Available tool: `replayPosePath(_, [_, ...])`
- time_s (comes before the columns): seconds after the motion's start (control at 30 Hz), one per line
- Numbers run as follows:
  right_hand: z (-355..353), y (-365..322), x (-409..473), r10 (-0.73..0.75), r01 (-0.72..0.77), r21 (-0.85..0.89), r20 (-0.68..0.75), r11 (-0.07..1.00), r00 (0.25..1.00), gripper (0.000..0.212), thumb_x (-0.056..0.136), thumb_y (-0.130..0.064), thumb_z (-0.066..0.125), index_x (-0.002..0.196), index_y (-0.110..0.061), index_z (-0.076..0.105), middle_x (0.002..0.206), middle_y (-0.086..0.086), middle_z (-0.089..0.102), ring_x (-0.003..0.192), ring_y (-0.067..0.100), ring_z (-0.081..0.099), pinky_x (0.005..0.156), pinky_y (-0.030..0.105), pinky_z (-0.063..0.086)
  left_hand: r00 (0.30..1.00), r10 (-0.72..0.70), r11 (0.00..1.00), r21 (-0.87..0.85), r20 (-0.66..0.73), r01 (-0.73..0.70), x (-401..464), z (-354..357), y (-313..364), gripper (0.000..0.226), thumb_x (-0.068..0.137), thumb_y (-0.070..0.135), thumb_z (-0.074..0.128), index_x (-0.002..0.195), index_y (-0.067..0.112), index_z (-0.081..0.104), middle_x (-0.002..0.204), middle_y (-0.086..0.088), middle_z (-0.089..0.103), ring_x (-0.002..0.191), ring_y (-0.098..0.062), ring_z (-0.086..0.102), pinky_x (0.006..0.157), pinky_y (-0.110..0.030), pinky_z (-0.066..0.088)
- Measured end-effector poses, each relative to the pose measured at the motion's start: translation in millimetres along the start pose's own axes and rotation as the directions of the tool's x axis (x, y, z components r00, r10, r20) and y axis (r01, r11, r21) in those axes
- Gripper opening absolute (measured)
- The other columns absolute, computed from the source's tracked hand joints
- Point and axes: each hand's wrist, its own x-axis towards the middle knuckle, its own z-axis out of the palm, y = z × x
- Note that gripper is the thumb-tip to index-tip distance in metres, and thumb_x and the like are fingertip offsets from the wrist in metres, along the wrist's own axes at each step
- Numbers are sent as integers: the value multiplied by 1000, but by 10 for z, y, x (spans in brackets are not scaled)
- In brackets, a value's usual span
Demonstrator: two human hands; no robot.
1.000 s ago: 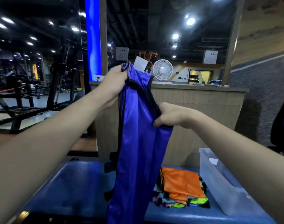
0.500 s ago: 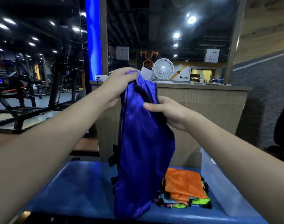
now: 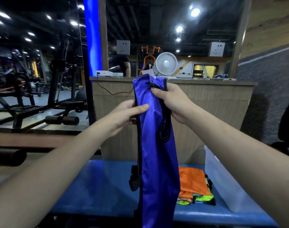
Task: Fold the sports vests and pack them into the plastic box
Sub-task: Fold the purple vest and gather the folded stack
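While the blue bench [image 3: 97,186] is waiting underneath, the blue vest [image 3: 156,145] is hanging lengthwise, right hand [image 3: 171,101] gripping its top, left hand [image 3: 129,112] pinching its 9 o'clock edge; slick fabric is risking unfolding, and the plastic box [image 3: 222,181] is sitting at 4 o'clock

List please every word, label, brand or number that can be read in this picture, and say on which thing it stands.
No text can be read.
Blue vest: no print visible.
Orange vest: no print visible.
Plastic box: no label visible.
White fan: no readable marking.
White device behind the counter: small marks, too blurred to read.
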Motion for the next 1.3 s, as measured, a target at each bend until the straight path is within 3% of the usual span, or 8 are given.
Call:
replayPosePath(0.2, [47, -47, 2, -66, 72, -64, 82, 995, 994, 26, 100, -4, 54, 124, -6, 63, 119, 12, 72, 111, 25, 69, 98, 40, 55, 959, 183, 980, -38, -216, -195, 85, -67, 209, 21, 93, 12, 67, 114, 12, 70, 106, -4, 76, 97, -16, 72, 90, -31, 56])
replayPosePath(0.3, [109, -72, -71, -115, 150, -327, 122, 933, 986, 38, 90, -2, 62, 124, -16, 59, 114, -5, 71, 105, 8, 68, 93, 28, 55, 930, 209, 973, -30, -301, -228, 50, -162, 305, 17, 89, 9, 70, 105, 15, 72, 99, -4, 77, 95, -21, 72, 96, -42, 56])
replayPosePath(0.43, [163, 108, -304, 65, 77, -527, 247, 846, 967, 46, 74, 8, 58, 116, -12, 62, 90, -5, 69, 75, 9, 63, 61, 19, 50, 912, 219, 970, -23, -348, -242, -23, -259, 448, 24, 86, 10, 67, 109, 15, 72, 105, -7, 77, 98, -24, 72, 99, -50, 53])
replayPosePath(0.6, [-1, 255, -396, 272, -76, -612, 234, 787, 933, 24, 76, 8, 47, 92, -2, 63, 79, 13, 67, 69, 23, 64, 62, 38, 54, 859, 271, 957, 27, -434, -288, -70, -427, 636, 21, 91, 4, 63, 111, 4, 69, 105, -12, 74, 95, -23, 71, 95, -44, 57])
replayPosePath(0.77, [-83, 134, -443, 281, -122, -462, 294, 878, 914, 26, 81, 11, 45, 92, 4, 67, 79, 19, 70, 70, 29, 66, 70, 45, 58, 833, 306, 945, 37, -461, -326, -130, -610, 769, 9, 99, 13, 60, 105, 10, 66, 101, -9, 71, 83, -13, 71, 77, -27, 57])
replayPosePath(0.93, [-53, 67, -440, 231, -177, -298, 154, 938, 961, 23, 78, 5, 41, 94, 15, 55, 78, 16, 56, 68, 27, 54, 58, 35, 47, 823, 323, 939, 48, -467, -341, -235, -639, 826, 11, 99, 16, 61, 106, 10, 67, 109, -13, 71, 92, -18, 71, 85, -31, 59])
replayPosePath(1.1, [-88, 42, -385, 193, -175, -199, 75, 964, 978, 19, 79, 2, 42, 85, -11, 55, 74, 9, 44, 60, 21, 43, 53, 28, 31, 822, 309, 947, 74, -479, -313, -286, -706, 802, 12, 100, 15, 59, 106, 11, 68, 96, -5, 72, 80, -10, 70, 69, -23, 56])
replayPosePath(1.3, [-91, 239, -141, 199, -196, -191, -8, 962, 980, 20, 82, 2, 42, 85, -12, 56, 64, 3, 41, 51, 15, 38, 44, 20, 27, 806, 289, 957, 135, -516, -256, -24, -861, 658, 23, 99, 18, 61, 115, 4, 67, 97, -6, 70, 77, -9, 67, 66, -20, 54])
